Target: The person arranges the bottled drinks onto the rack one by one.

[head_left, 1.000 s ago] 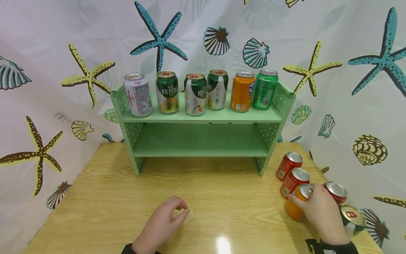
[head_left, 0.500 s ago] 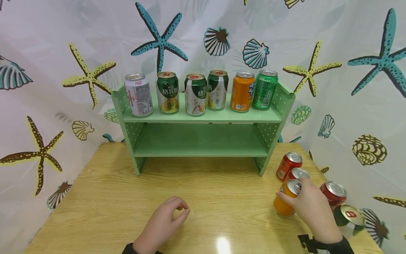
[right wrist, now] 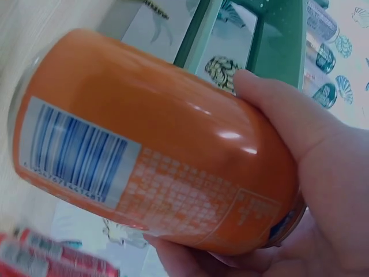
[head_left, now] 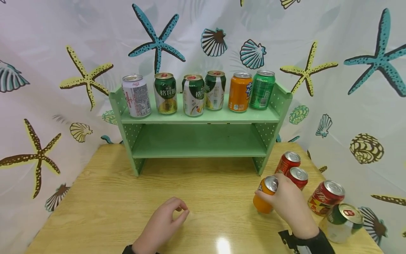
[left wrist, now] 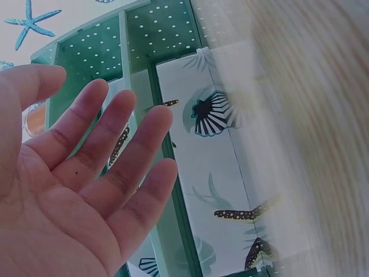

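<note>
My right hand (head_left: 290, 203) grips an orange soda can (head_left: 265, 197) round its upper part, over the right side of the table. In the right wrist view the can (right wrist: 155, 144) fills the middle, its barcode showing, with thumb and fingers curled about its top end. My left hand (head_left: 165, 222) holds nothing at the front middle of the table. Its fingers are loosely bent, and the left wrist view shows the bare palm (left wrist: 69, 184). Behind the right hand stand two red cans, one (head_left: 287, 162) farther back and one (head_left: 297, 177) partly hidden by the hand.
A green two-tier shelf (head_left: 200, 155) stands at the back. Its top holds a white can (head_left: 136, 96), several green-and-white cans (head_left: 165, 93), an orange can (head_left: 240, 92) and a green can (head_left: 262, 90). At right are a red can (head_left: 326, 197) and a green-and-white can (head_left: 344, 223).
My right hand has carried the orange can leftward, away from the cans at right, uncovering more of the near red can and the green-and-white can. The left hand has stayed put.
</note>
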`<state>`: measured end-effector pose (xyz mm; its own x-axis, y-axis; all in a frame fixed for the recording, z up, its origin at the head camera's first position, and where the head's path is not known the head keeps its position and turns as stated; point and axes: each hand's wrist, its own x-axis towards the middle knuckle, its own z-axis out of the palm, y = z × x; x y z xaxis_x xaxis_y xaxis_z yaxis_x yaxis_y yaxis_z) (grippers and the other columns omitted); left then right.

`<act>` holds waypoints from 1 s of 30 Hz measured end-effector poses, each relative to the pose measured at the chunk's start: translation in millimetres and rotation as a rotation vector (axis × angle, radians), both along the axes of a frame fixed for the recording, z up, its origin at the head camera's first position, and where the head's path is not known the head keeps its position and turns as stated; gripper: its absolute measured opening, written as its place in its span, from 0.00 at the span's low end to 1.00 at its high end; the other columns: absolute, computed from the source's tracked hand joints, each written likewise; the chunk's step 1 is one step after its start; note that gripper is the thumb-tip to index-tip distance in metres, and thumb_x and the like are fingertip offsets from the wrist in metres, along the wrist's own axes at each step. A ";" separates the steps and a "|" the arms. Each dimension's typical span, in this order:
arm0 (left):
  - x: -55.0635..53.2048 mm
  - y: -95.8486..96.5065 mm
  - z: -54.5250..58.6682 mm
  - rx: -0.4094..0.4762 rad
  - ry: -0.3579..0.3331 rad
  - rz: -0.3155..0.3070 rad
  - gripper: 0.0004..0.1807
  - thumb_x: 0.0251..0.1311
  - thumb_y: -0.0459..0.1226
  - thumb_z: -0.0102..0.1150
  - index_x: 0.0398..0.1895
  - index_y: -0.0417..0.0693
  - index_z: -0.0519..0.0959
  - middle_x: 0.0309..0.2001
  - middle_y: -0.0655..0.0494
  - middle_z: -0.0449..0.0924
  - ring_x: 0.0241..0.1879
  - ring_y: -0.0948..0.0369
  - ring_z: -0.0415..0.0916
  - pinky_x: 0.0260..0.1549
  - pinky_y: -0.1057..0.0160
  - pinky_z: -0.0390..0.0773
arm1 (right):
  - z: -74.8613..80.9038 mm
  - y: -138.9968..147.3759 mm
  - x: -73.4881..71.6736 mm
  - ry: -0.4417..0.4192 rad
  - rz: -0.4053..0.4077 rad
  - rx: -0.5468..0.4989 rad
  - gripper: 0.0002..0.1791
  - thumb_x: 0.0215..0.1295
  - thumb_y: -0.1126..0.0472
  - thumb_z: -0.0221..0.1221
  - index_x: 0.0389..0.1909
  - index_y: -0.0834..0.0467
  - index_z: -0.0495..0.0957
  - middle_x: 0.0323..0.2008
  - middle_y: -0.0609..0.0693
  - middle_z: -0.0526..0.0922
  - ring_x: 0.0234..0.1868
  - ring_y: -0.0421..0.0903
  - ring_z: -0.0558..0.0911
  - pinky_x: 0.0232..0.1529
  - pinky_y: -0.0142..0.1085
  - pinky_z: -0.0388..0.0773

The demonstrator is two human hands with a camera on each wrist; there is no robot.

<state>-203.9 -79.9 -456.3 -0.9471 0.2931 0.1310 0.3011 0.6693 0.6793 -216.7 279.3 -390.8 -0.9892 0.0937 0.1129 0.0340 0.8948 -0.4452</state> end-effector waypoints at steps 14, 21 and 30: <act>1.8 2.3 -0.8 -0.001 0.010 -0.010 0.02 0.70 0.41 0.64 0.37 0.60 0.81 0.43 0.66 0.80 0.46 0.57 0.80 0.41 0.62 0.79 | -5.1 -54.6 0.7 0.079 0.111 -0.045 0.38 0.51 0.46 0.78 0.53 0.67 0.76 0.42 0.60 0.86 0.37 0.51 0.87 0.36 0.43 0.86; 2.7 4.8 -2.4 -0.009 0.031 -0.023 0.02 0.69 0.42 0.64 0.37 0.60 0.81 0.43 0.67 0.80 0.46 0.59 0.80 0.43 0.60 0.81 | -7.1 -74.0 -0.8 0.081 0.145 -0.051 0.37 0.49 0.45 0.79 0.51 0.66 0.77 0.42 0.57 0.84 0.39 0.50 0.86 0.40 0.44 0.86; 3.5 12.7 -4.5 -0.014 0.054 -0.058 0.09 0.69 0.42 0.65 0.47 0.51 0.81 0.48 0.62 0.80 0.48 0.60 0.79 0.44 0.60 0.81 | -11.9 -93.7 -1.1 0.080 0.178 -0.053 0.37 0.48 0.43 0.79 0.51 0.64 0.78 0.42 0.56 0.85 0.40 0.49 0.86 0.42 0.44 0.86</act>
